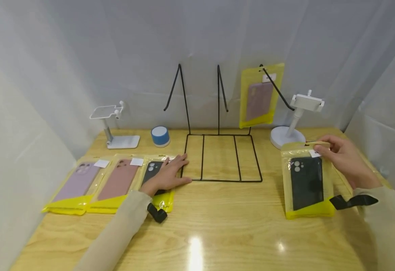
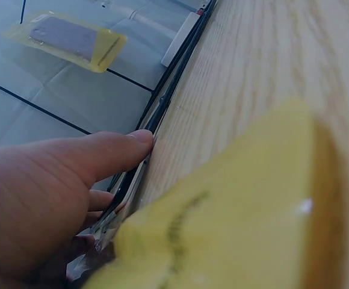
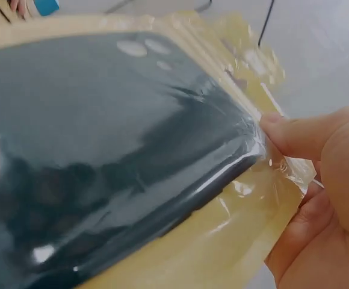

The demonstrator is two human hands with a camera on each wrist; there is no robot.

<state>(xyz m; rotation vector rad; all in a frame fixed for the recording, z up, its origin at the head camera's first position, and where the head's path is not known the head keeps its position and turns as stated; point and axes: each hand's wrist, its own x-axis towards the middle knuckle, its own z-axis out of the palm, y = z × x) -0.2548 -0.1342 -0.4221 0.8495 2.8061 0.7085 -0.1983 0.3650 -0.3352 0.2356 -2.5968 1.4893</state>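
My right hand (image 1: 344, 160) pinches the black case bag (image 1: 306, 181) by its far top corner. My left hand (image 1: 167, 175) lies flat and open on another bag (image 1: 157, 177), far off to the left.

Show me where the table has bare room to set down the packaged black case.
Bare wood runs along the near edge of the table, between left hand and right hand, in front of the wire rack. The near-left corner is crowded with packaged cases.

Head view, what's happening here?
A person's right hand pinches the top edge of a yellow-packaged black phone case, its lower end near the wooden table. The left hand rests flat on another packaged black case beside the pink case and lilac case. One packaged case already hangs on the black wire rack.
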